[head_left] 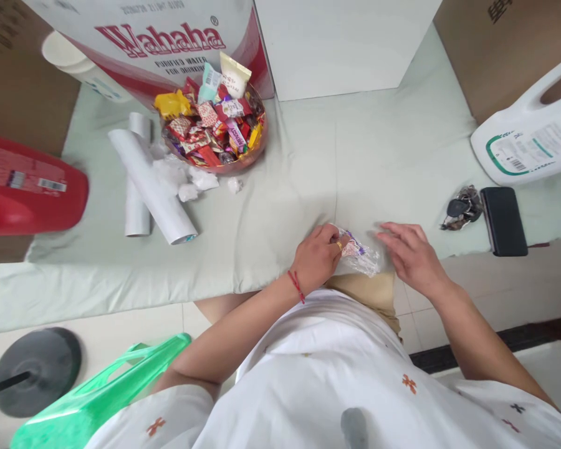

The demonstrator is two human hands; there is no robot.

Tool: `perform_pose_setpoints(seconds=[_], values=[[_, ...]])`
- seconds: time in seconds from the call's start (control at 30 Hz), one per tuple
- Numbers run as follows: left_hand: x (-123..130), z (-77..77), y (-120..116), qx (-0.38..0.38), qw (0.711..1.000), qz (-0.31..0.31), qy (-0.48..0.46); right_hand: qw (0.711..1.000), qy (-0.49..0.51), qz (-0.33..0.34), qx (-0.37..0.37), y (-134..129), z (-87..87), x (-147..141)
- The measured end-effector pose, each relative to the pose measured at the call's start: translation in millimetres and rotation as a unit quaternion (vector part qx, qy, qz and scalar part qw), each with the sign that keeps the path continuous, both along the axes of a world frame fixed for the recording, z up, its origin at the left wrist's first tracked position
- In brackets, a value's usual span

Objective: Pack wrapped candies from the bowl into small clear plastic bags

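My left hand (318, 252), with a red string at the wrist and a ring, has its fingers closed on a crinkled clear plastic wrapper (368, 260) with purple and red print. The wrapper lies at the front edge of the cloth-covered table. Whether anything is inside it, I cannot tell. Just right of the wrapper is my right hand (412, 257), its fingers apart and nothing in them. Farther back and to the left stands a bowl (243, 163) heaped with wrapped candies (210, 128).
Two white rolls (152, 187) lie crossed beside crumpled white paper (172, 178). A red jug (32, 187) is at the left, a white jug (528, 140) at the right. Keys (462, 207) and a black phone (503, 221) lie near the right edge. Boxes (341, 50) line the back.
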State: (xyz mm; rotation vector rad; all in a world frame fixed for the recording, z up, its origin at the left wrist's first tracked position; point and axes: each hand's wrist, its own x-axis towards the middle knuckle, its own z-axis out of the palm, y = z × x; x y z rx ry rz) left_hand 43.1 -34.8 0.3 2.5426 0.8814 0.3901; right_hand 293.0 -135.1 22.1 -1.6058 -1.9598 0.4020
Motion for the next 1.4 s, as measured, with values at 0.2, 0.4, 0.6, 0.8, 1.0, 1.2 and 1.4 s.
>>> perform_pose_setpoints(seconds=[0.2, 0.4, 0.6, 0.8, 1.0, 1.2, 1.4], values=[[1.2, 2.5, 1.9, -0.011, 1.000, -0.011, -0.019, 0.986, -0.079, 0.149, -0.015, -8.9, -5.7, 0.4], [0.1, 1.7, 1.5, -0.009, 0.999, -0.039, -0.034, 0.981, 0.034, 0.190, 0.001, 18.3, 6.9, -10.2], [-4.5, -2.8, 3.3, -0.052, 0.996, -0.020, -0.067, 0.962, 0.147, 0.174, -0.148, 81.0, 13.9, -36.2], [-22.2, 1.3, 5.9, -0.225, 0.952, 0.053, -0.201, 0.953, 0.215, 0.109, -0.182, 96.1, -1.1, -51.8], [-2.9, -2.2, -3.9, -0.201, 0.943, 0.173, -0.204, 0.961, 0.184, 0.076, -0.193, 90.6, -9.6, -59.2], [-8.0, -10.7, 7.5, -0.126, 0.975, 0.120, -0.140, 0.917, 0.259, 0.139, -0.270, 93.7, 2.0, -34.8], [-13.0, -13.5, 10.5, -0.113, 0.980, 0.102, -0.128, 0.963, 0.107, 0.225, -0.104, 72.7, 2.7, -16.7]])
